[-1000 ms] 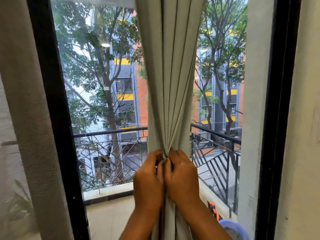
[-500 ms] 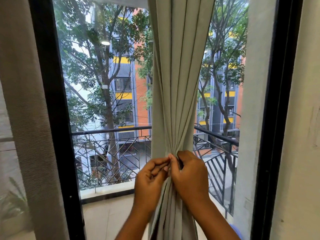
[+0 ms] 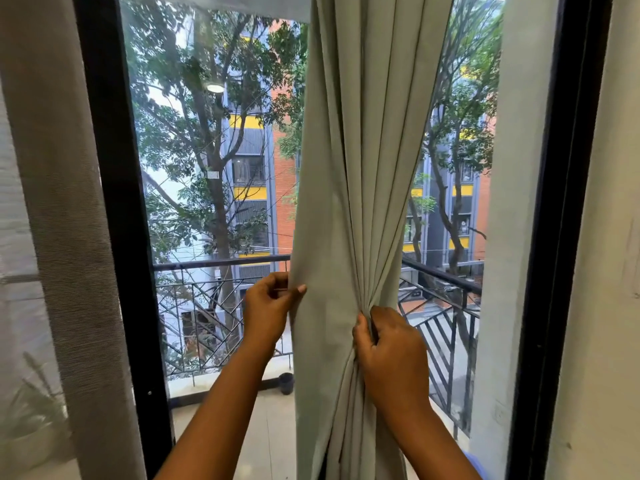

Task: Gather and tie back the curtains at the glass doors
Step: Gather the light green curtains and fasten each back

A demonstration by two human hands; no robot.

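— Glass doors (image 3: 214,202) behind, balcony railing (image 3: 221,263) beyond; where's the curtain (image 3: 363,168)?

— Hanging mid-pane, pleats bunched at the waist; right hand (image 3: 391,351) curls round the bundle there, left hand (image 3: 268,306) pinches the loose left edge between thumb and fingers, just beside the railing line.

— How will it handle?

— Soft, light, limp, I'd judge; folds slip apart unless squeezed; best held at the waist, edge drawn in over the pleats; no tie-back in view; a sheer panel (image 3: 69,237) hangs at the far left, beside the black frame (image 3: 117,202).
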